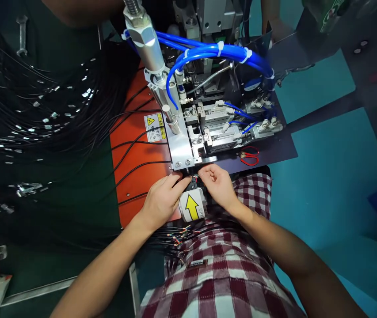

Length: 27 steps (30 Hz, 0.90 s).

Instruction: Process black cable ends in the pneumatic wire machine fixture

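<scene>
My left hand (164, 197) is closed, with thumb and forefinger pinched at the front of the bench machine (179, 145). Opposite it, my right hand (218, 182) is also closed, its fingertips pinched and other fingers curled. Thin coloured wires (195, 177), partly hidden, show between the two sets of fingertips. Just below them is a white round cover (192, 206) with a yellow arrow. Black cables with bare coloured wire ends (178, 236) lie across the lap. Further black cables (142, 164) run over the orange base plate (131, 176) into the machine's left side.
Red-handled snips (249, 156) lie right of the machine. Blue air hoses (208, 51) arch over it. A large bundle of black cables with metal connectors (55, 106) covers the left bench, near a wrench (22, 35). Another person's arm (271, 20) shows behind the machine.
</scene>
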Available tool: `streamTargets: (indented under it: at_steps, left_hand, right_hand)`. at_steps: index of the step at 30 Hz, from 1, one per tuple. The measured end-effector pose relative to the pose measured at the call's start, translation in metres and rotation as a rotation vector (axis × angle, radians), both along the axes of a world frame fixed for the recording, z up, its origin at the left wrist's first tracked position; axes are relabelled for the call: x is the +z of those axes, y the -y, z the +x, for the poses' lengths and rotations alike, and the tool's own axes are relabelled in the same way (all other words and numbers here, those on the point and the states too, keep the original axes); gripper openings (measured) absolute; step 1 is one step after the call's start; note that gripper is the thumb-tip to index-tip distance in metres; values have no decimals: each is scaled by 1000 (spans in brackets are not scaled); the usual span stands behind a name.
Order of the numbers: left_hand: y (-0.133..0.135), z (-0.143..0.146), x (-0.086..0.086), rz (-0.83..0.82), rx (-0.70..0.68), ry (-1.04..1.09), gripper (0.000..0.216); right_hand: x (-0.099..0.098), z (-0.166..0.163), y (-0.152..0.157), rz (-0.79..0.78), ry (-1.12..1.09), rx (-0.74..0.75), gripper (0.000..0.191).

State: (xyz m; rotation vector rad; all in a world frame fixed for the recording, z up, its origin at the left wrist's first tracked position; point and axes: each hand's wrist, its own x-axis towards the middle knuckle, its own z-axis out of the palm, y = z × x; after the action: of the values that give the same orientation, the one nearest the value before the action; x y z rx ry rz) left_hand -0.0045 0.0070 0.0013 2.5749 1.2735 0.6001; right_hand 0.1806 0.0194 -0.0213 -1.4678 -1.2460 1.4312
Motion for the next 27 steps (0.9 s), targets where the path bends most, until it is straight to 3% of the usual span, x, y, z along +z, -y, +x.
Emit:
streamTargets:
  at_steps: [3,6,9,13,16,18,23,27]
  left_hand:
    - [0,1,1,9,0,4,30]
    - [0,1,1,8,-1,8,29]
    - [0,1,1,6,5,0,28]
    - [0,1,1,-15,16,-7,29]
    - [0,0,0,-8,18,-1,29]
    - [0,0,-1,0,15,1,29]
    - [1,0,-2,-25,14,5,32]
    - [1,0,-4,-6,24,-9,31]
  right_hand:
    - [-4,4,4,154,228,10,17]
    - [-7,11,9,166,257,-15,16]
    - [-6,13,12,49,112,28,18]
    - [1,6,10,-262,-184,85,27]
    - [6,2,8,-336,-250,51,28]
    - [10,1,9,-260,-159,41,24]
    - [20,7,12,143,355,108,16]
    - [19,11,6,202,361,176,15]
